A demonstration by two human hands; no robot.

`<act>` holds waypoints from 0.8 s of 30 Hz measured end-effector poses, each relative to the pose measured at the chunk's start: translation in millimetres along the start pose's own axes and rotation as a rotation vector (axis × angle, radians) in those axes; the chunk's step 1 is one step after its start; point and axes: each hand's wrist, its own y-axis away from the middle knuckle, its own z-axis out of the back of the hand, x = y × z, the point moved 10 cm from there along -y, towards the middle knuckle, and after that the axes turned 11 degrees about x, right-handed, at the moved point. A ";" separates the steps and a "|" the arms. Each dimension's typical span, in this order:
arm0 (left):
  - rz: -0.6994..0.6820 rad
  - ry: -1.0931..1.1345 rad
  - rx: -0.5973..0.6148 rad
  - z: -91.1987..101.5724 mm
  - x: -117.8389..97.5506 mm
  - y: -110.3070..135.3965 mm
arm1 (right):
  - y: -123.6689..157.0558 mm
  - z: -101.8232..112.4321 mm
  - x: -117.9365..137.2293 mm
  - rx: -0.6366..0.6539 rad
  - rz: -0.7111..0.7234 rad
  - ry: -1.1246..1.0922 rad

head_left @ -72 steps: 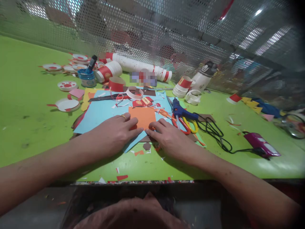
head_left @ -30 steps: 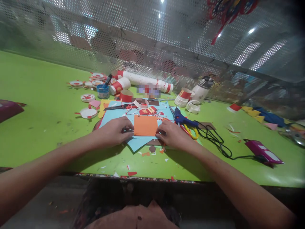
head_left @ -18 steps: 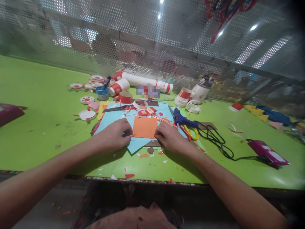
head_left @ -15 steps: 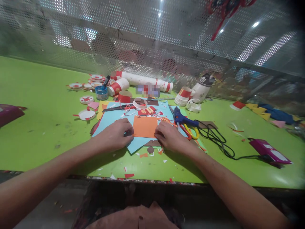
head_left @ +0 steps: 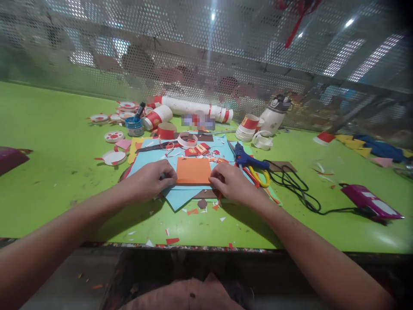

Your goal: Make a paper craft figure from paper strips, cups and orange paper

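L. hand (head_left: 158, 177) at near-left corner of orange paper (head_left: 193, 170), thumb and fingertips pinching it; remaining fingers curled in. R. hand (head_left: 230, 181) at near-right corner, thumb and forefinger likewise pinching, other fingers bent. Paper lies approx. centre, between hands, over blue paper (head_left: 180, 199); darker band noted along its near edge. Cond. of underside: hidden. Just beyond: red packet (head_left: 197, 149) w/ paper bits. To R.: blue glue gun (head_left: 247, 157) lying over scissors (head_left: 254, 174), yellow handle visible; black cord (head_left: 295, 189) runs to purple box (head_left: 371, 201). Rear L.: jar (head_left: 134, 126) w/ blue rim, dark-handled brush (head_left: 140, 111) standing in it. Rear R.: bottle (head_left: 275, 115), white w/ dark cap, behind cups (head_left: 247, 127). Green table (head_left: 48, 202) has scraps nr. front edge, incl. brown hexagon (head_left: 202, 204).
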 end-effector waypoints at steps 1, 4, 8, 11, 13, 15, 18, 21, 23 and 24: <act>-0.004 0.010 -0.009 2.5 -0.8 0.9 | 0.6 4.8 -4.6 -0.031 -0.034 -0.079; -0.025 0.012 -0.029 8.0 -7.7 3.0 | 1.2 5.6 -19.9 -0.046 -0.159 -0.437; -0.102 -0.007 -0.034 8.3 -26.8 5.2 | 1.1 -15.3 -24.9 0.014 -0.266 -0.998; -0.148 0.076 -0.066 9.8 -34.8 9.3 | 1.4 -12.4 -23.8 -0.073 -0.226 -1.200; -0.099 0.220 -0.127 14.2 -28.5 13.3 | 2.3 -4.4 -23.5 -0.133 -0.174 -1.233; -0.019 0.469 -0.170 13.6 -17.3 17.5 | 4.8 8.6 -23.4 -0.218 -0.108 -1.236; 0.037 0.944 -0.123 -5.3 -15.1 18.2 | 9.8 26.8 -19.1 -0.330 -0.001 -1.264; -0.025 1.183 -0.004 -24.3 -39.0 9.9 | 13.6 33.5 -10.7 -0.359 0.061 -1.309; -0.048 1.226 -0.019 -26.5 -49.7 3.5 | 16.1 34.5 -5.8 -0.362 0.075 -1.312; -0.048 1.234 -0.075 -23.4 -50.5 1.2 | 17.1 34.5 -4.1 -0.360 0.077 -1.307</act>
